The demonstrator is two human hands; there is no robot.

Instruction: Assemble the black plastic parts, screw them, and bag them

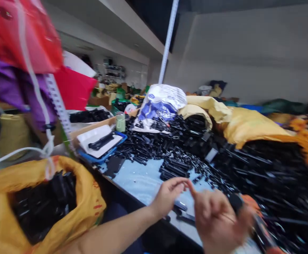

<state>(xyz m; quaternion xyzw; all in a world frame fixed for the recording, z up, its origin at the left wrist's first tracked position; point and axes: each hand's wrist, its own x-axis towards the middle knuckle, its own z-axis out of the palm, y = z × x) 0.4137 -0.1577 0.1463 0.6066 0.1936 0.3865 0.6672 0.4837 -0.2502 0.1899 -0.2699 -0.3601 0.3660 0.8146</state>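
My left hand [167,197] reaches over the light blue work surface [135,176]. Its thumb and fingers come together at the tip of a stretched-out finger of my right hand [217,218]. Whether something small lies between them is too blurred to see. On the right hand the thumb stands apart and other fingers are partly curled; no object shows in it. Just beyond it is an orange and black tool [260,222], blurred and partly hidden. Several black rod-shaped parts [175,169] lie beyond my hands, with more dark parts beneath them.
A large heap of black parts [270,176] spreads on the right, by a yellow sack [257,123]. A white and blue bag [164,100] stands behind. At left are a blue-rimmed tray [93,158], a green can [120,122] and an open yellow sack [90,197] of black parts.
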